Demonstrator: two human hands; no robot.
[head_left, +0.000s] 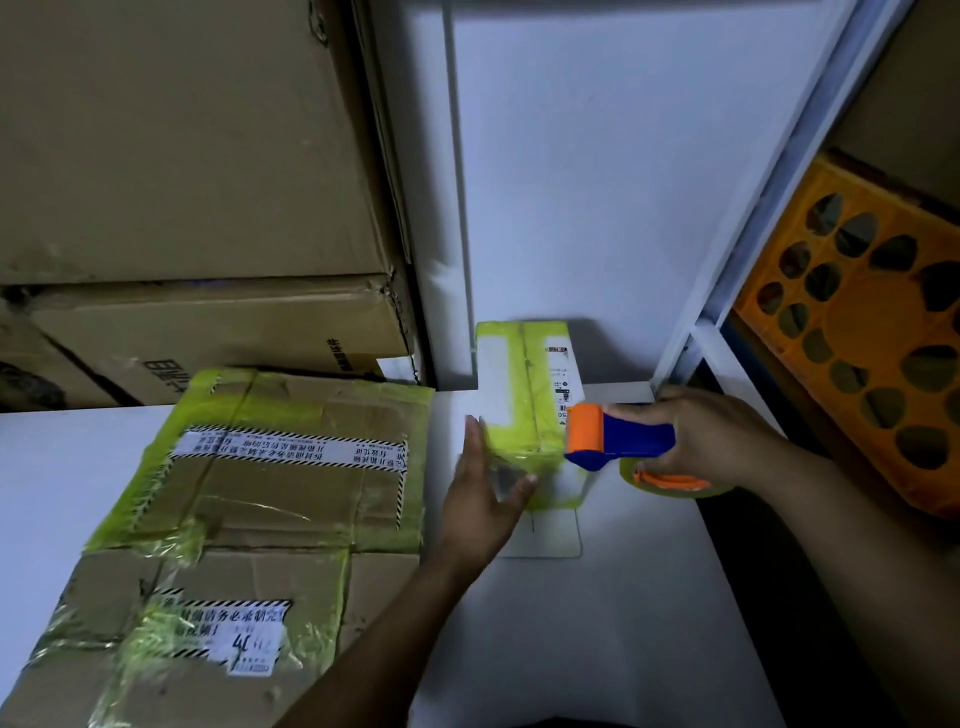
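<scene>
A small parcel (524, 384) wrapped in yellow-green tape stands on a white table (597, 623), on top of a small white scale plate (550, 535). My left hand (485, 499) lies flat against the parcel's near left side, fingers straight, thumb under its front corner. My right hand (711, 441) grips the blue handle of a tape dispenser (618, 439) with an orange roller, pressed to the parcel's right side. The yellow tape roll (675, 483) hangs below that hand.
A large cardboard box (291, 452) patched with yellow tape and warning labels lies at left, another box (182, 639) in front of it. Big cartons (182, 156) are stacked behind. A white wall stands at the back; an orange perforated crate (857, 332) leans at right.
</scene>
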